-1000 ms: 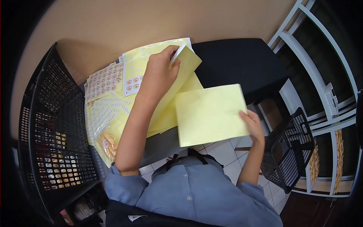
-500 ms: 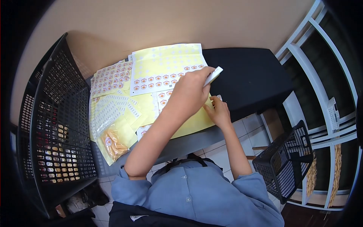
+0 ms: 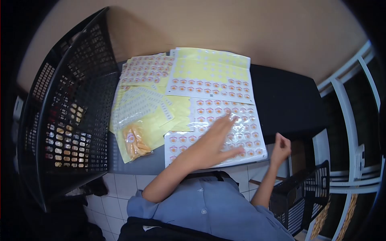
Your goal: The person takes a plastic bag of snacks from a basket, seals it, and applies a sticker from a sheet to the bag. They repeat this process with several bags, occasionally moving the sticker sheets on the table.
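Basket walls of black mesh (image 3: 72, 92) are seen at far left, pale and yellowish packs being visible through the lower holes; beside them, on the desk (image 3: 157, 161), a clear bag of orange contents (image 3: 137, 140) is laid on yellow sheets (image 3: 124, 150); above it, strips of small white labels (image 3: 138, 106) are fanned out, and a sheet of round stickers (image 3: 146, 70) is set behind.

To the right, the lower sticker sheet (image 3: 251, 132) is now spread flat, printed face up, where yellow paper was raised half a second ago; over it the left hand (image 3: 215, 140) is held open and spread, released from the white edge gripped then; contact with the sheet cannot be told. Its upper border is overlapped by a partly peeled sheet (image 3: 211, 76); its lower edge is brought to the desk's front edge.

Past its right corner, the right hand (image 3: 281, 149) has been drawn off the yellow paper, its fingers curled closed; whether anything is pinched cannot be told; behind, black cover (image 3: 285, 104) is stretched toward a white frame (image 3: 345, 132); below, a second black basket (image 3: 299, 201) is placed, its slotted wall showing.
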Demonstrator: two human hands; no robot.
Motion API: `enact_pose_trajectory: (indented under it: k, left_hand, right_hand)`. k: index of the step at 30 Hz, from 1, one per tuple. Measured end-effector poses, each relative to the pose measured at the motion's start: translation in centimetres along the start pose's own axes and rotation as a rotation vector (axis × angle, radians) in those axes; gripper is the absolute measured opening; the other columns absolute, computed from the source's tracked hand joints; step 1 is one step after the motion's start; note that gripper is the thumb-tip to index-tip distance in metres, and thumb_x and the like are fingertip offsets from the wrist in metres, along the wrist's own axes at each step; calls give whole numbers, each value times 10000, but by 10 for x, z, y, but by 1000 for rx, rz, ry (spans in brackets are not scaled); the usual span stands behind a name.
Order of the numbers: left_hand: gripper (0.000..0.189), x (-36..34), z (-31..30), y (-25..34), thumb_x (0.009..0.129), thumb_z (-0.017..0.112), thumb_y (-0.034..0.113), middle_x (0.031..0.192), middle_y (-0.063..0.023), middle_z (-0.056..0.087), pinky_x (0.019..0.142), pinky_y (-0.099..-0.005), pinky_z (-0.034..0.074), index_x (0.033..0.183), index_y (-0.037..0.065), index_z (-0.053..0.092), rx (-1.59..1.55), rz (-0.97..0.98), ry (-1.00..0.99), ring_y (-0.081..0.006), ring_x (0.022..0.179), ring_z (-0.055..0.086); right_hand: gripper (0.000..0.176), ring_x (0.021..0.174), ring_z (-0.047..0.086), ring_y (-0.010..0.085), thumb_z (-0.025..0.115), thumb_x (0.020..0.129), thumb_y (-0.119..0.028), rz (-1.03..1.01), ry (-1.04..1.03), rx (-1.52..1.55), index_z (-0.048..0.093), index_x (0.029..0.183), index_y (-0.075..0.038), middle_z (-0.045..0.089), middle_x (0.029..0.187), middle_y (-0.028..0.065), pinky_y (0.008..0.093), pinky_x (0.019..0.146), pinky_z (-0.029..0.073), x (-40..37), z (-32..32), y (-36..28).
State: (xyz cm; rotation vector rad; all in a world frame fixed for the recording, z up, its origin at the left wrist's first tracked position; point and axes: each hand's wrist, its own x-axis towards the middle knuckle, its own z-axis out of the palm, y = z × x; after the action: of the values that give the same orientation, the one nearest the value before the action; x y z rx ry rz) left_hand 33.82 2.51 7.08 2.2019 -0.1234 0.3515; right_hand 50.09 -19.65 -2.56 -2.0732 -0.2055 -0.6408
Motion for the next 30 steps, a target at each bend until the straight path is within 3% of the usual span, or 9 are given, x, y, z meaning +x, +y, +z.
enact_pose_trajectory:
  k: [5,8,9,15,19,21,24,26,30]
  left_hand:
    - [534,-60,-48,-24,719,632,126,1239,-151,393,966,-338,270,1186,11,402,-75,-331,547,-235,1183,328]
    - [578,-103,-64,-42,727,620,167,1147,-171,436,932,-387,275,1203,-14,346,523,-593,873,-294,1098,368]
    - [611,-115,-68,-44,730,616,199,1115,-185,444,920,-414,267,1212,-27,318,740,-733,921,-321,1067,370]
    - [737,-150,-66,-66,716,595,389,1128,-200,407,906,-446,257,1222,-45,281,635,-1105,775,-326,1027,379]
    - [796,-147,-67,-75,643,697,255,1023,-174,408,849,-400,334,1242,-23,252,342,-932,944,-305,949,417]
    - [837,-143,-64,-73,604,728,124,970,-134,385,810,-372,390,1265,8,228,367,-843,983,-255,918,443]
    - [901,-140,-58,-69,551,748,36,1053,-123,379,837,-323,420,1274,46,210,228,-720,1112,-226,956,452]
    - [925,-141,-54,-71,544,756,61,1085,-133,355,818,-327,419,1276,36,191,161,-624,1169,-229,987,431]
    - [719,-141,-56,-67,675,662,62,1126,-128,406,808,-297,420,1240,24,218,-291,-448,1204,-193,1009,457]
  right_hand:
    - [166,521,312,39,688,687,-90,25,69,62,533,653,-39,407,592,-46,187,486,287,29,-18,-2]
    - [169,518,283,30,676,698,-66,-80,2,268,509,720,-46,345,574,-59,181,475,263,37,13,-55]
    - [153,518,278,25,641,724,-41,-50,-104,329,505,794,-44,327,578,-64,178,477,255,36,29,-70]
    - [278,626,484,117,653,658,-53,-488,-881,488,540,911,-20,502,661,43,258,642,394,3,123,-179]
    - [329,652,494,161,650,694,-158,-584,-1323,558,502,945,-5,505,736,80,277,620,425,-57,157,-226]
    - [459,699,518,183,659,700,-199,-603,-1398,535,454,1051,13,525,826,113,288,645,438,-84,168,-236]
    - [693,792,550,221,660,709,-244,-490,-1417,579,282,1224,23,533,908,158,306,681,457,-112,173,-245]
    - [864,824,572,246,657,721,-229,-282,-1619,698,65,1297,21,535,937,185,301,699,472,-121,170,-250]
    - [852,743,573,146,634,739,-89,-103,-1778,817,11,1319,-44,524,949,144,234,685,457,-119,160,-259]
